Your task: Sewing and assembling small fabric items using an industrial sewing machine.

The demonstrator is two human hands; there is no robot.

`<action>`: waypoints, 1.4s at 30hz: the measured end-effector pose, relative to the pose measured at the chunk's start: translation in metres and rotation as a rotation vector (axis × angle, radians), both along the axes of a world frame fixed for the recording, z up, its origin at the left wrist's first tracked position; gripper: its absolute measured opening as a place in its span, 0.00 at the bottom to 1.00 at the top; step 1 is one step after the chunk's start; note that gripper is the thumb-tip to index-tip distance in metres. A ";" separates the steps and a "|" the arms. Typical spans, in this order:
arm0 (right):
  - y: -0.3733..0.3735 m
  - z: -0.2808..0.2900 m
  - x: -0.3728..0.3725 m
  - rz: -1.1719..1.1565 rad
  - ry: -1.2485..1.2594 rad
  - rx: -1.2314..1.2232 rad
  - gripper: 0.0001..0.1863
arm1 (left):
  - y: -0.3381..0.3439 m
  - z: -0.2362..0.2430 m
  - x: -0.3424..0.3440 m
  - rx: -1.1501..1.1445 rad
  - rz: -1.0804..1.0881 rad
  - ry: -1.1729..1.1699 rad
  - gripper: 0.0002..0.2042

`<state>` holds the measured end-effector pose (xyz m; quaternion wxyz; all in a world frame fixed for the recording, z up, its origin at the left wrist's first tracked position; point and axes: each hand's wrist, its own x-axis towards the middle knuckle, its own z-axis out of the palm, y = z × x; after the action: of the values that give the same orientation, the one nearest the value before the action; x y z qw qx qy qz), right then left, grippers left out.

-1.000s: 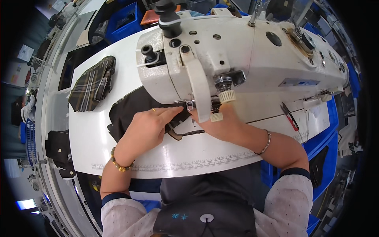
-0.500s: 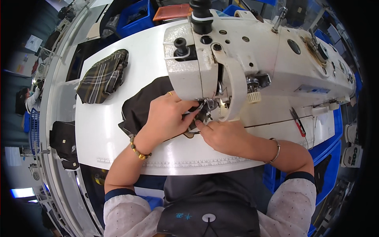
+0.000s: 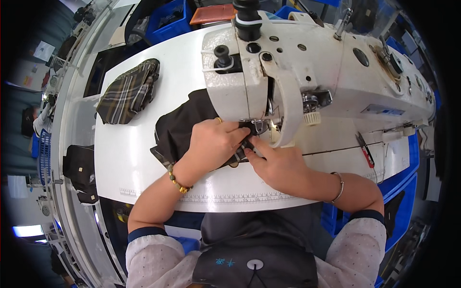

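Observation:
A dark brown fabric piece with a plaid edge lies partly under the head of a white sewing machine. My left hand rests over the fabric, its fingers closed on the edge just in front of the presser foot. Close beside it, my right hand pinches the same edge, thumb and index finger near the left fingertips. The fabric between the fingertips is mostly hidden. A folded plaid fabric piece lies apart at the table's left.
Red-handled thread snips lie right of the machine on the white table. A ruler strip runs along the front edge. Blue bins stand behind, others at the right. Dark pieces hang past the left edge.
My left hand and the dark fabric have shifted slightly right. My right fingers have moved up toward the presser foot, closer to the left fingertips.

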<state>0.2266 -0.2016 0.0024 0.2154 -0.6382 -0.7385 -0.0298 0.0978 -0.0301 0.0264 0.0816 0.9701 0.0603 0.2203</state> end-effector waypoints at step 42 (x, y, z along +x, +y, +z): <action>0.007 -0.010 0.005 0.029 -0.099 0.062 0.11 | -0.023 -0.007 0.003 -0.011 0.025 0.117 0.15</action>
<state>0.2320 -0.1942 -0.0076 0.1987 -0.6182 -0.7561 -0.0812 0.1009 -0.0534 0.0198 0.0806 0.9801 0.0781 0.1639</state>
